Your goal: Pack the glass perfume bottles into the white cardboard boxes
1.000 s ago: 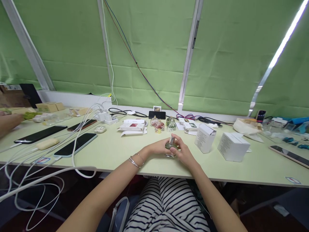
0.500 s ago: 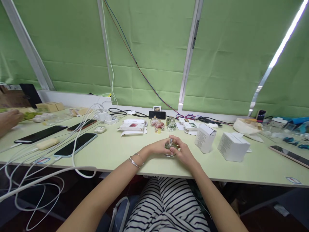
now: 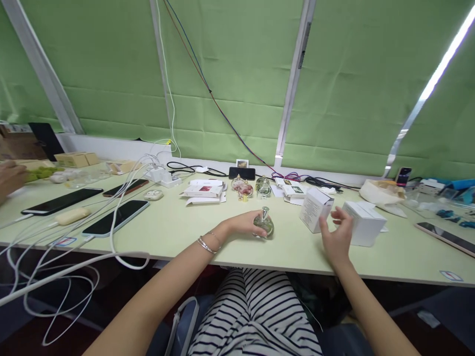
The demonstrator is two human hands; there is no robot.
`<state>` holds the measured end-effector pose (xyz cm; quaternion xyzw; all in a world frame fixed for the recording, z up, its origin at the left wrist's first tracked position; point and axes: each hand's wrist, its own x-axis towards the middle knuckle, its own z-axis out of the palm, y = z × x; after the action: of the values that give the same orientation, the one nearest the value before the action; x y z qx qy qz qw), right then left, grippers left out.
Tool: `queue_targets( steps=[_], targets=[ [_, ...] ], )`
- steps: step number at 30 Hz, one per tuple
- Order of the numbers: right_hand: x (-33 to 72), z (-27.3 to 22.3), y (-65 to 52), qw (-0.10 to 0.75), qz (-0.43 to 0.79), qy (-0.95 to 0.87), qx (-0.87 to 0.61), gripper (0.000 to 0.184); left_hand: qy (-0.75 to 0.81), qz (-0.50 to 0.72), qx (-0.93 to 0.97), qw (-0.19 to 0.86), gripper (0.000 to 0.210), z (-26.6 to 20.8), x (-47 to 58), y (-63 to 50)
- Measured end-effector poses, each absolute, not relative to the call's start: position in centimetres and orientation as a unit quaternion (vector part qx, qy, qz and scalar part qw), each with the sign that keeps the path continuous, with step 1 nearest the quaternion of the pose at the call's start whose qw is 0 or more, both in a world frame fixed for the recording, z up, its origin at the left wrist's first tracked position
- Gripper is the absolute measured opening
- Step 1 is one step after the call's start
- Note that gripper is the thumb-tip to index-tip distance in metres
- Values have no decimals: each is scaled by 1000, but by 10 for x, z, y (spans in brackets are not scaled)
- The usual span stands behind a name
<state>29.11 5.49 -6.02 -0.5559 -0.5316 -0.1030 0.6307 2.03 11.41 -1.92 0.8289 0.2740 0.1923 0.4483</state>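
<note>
Bottle of clear greenish glass (image 3: pixel 269 228) held in your left hand (image 3: pixel 245 223), right hand (image 3: pixel 337 243) open near the boxes

You have the round bottle close to the front edge of the pale green table (image 3: pixel 222 244), roughly upright, its silver neck pointing up. Your left thumb lies across its near side and your other left fingers wrap its left and far side, pinching the glass between them; their tips are partly hidden. Whether its base touches the tabletop, you cannot tell from this view. Thin silver bracelets (image 3: pixel 206 244) circle your left wrist.

Your right hand is well apart from the bottle, before the gap between 2 cartons: a narrow white printed box (image 3: pixel 312 213) and a wider white box (image 3: pixel 367 226). Your right thumb stands away from your loosely curled fingers, with nothing gripped between them; whether you touch either carton, you cannot tell.

Farther back, beyond your bottle, are glass bottles with pink-red contents (image 3: pixel 243 188) and glass bottles with green contents (image 3: pixel 263 187). Flattened white cartons (image 3: pixel 203 190) lie to their left, and white packaging with a green picture (image 3: pixel 292 190) to their right. At your far left, another person's hand (image 3: pixel 10 179) is near bright green pieces (image 3: pixel 40 173).
</note>
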Motion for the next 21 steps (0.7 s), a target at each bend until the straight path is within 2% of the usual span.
queue_targets(
  steps=[3, 4, 7, 10, 16, 21],
  targets=[
    [306, -67, 67, 628, -23, -480, -612, 72, 265, 183, 837, 442, 43, -19, 20, 115],
    [308, -69, 71, 600, 9, -490, -633, 69, 262, 177, 843, 435, 38, -19, 19, 116],
    [304, -71, 77, 490, 56, -542, -681, 43, 260, 172, 853, 419, 30, -19, 19, 115],
    [292, -68, 72, 449, 9, -603, -660, 34, 235, 164, 852, 438, 32, -19, 19, 113],
    [265, -61, 56, 386, -118, -742, -535, 38, 179, 199, 839, 473, 45, -17, 21, 110],
    [264, -59, 54, 353, -161, -765, -514, 41, 187, 265, 813, 483, 49, -13, 20, 114]
  ],
)
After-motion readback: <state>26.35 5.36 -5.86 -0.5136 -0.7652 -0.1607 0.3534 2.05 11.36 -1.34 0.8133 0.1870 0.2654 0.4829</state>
